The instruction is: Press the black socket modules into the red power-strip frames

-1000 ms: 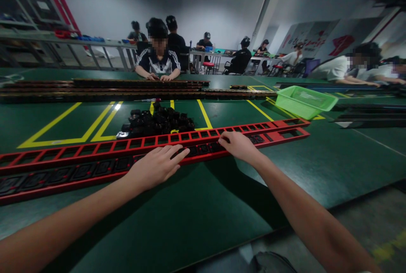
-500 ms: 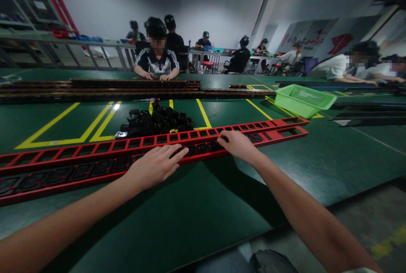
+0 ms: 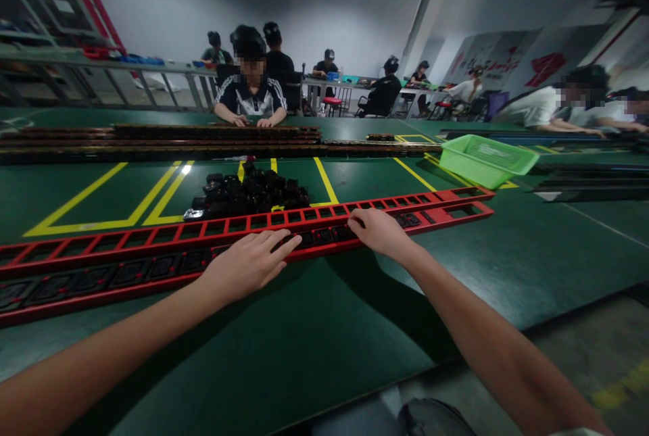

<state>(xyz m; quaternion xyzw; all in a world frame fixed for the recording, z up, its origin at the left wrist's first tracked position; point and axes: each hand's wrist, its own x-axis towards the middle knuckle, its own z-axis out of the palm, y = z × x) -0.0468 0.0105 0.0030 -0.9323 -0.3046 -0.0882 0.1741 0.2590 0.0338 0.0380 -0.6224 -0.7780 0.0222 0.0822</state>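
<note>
My left hand [image 3: 256, 257] rests palm down across the near red slotted rail [image 3: 101, 298], its fingers stretched out over the slots. Farther right on that rail, my right hand [image 3: 380, 233] has thumb and index finger pinched together at a slot. What they pinch, if anything, is hidden. Black square inserts [image 3: 165, 265] that look like socket modules fill many of the near rail's slots. Right behind it lies a second red rail [image 3: 430, 199], its slots showing green table through them. A pile of loose black parts [image 3: 248, 189] lies beyond both rails.
A light-green plastic basket [image 3: 484, 162] sits past the rails' right end. Long dark strips [image 3: 213, 138] lie across the table, with a co-worker [image 3: 251, 98] seated behind them. More dark strips [image 3: 598, 179] lie at right. The table's front edge [image 3: 405, 378] runs diagonally below my hands.
</note>
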